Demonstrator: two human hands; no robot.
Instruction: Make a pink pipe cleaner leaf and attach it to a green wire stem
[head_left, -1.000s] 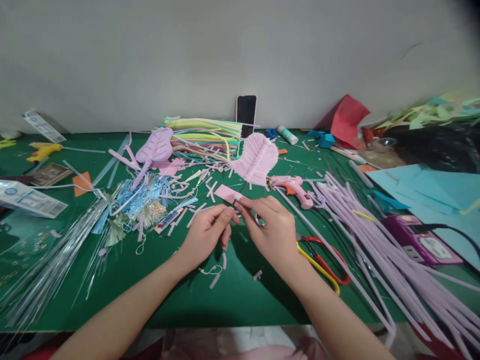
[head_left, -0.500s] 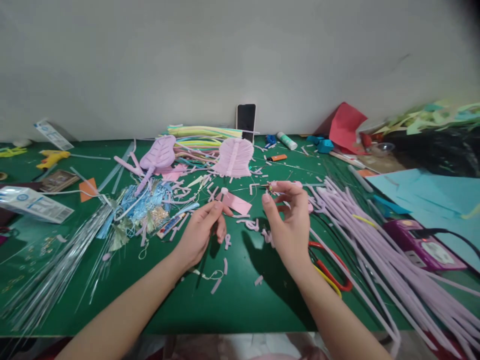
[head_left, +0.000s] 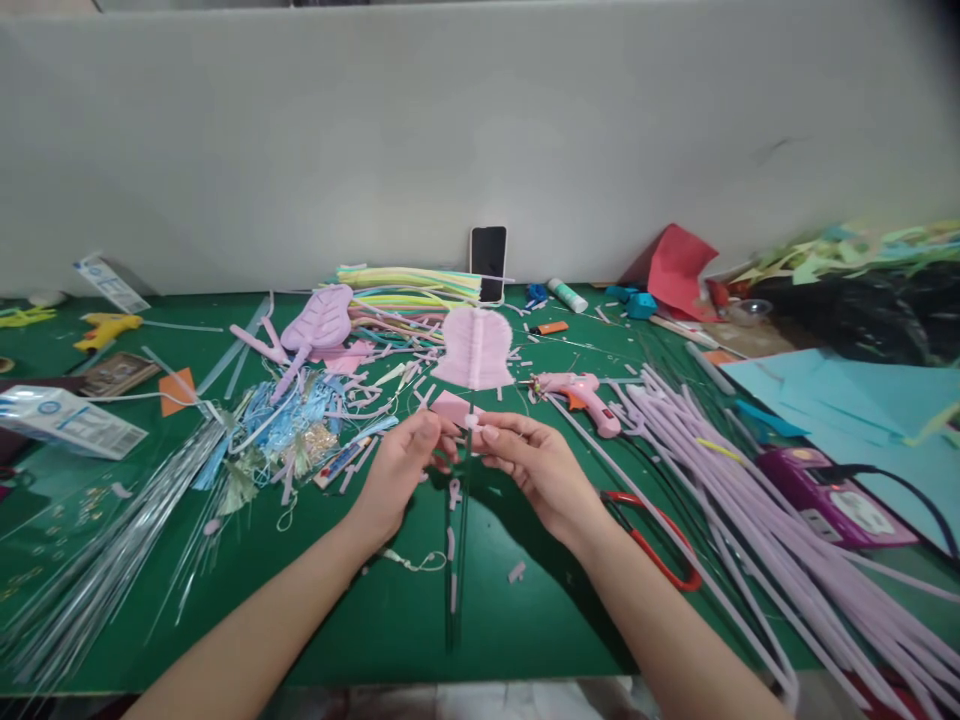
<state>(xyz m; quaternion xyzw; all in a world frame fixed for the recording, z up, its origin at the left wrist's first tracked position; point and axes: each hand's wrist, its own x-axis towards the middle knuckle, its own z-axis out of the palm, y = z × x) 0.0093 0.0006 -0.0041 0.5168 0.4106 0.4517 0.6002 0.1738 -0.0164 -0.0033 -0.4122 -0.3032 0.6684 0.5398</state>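
Note:
My left hand (head_left: 397,470) and my right hand (head_left: 536,465) meet over the middle of the table, fingertips nearly touching. Between them is a small pale lilac piece (head_left: 471,421) on a thin wire stem (head_left: 466,520) that points down toward me. The right thumb and forefinger pinch the piece; the left fingers close at the stem, their grip partly hidden. Straight above stands a fuzzy lilac pipe-cleaner leaf (head_left: 474,350); whether it joins the stem is unclear. A pink glue gun (head_left: 581,392) lies right of my right hand. A pink paper (head_left: 448,402) lies behind the fingers.
Lilac pipe cleaners (head_left: 742,500) and red-handled pliers or scissors (head_left: 660,550) lie right. A finished lilac leaf (head_left: 319,318), blue tassels (head_left: 292,420) and a wire bundle (head_left: 127,540) are left. A phone (head_left: 488,262) leans on the wall. Small lilac scraps lie around.
My right hand has moved left, away from the glue gun, to meet my left hand at the small lilac piece. The glue gun now shows fully. The view has tilted up slightly.

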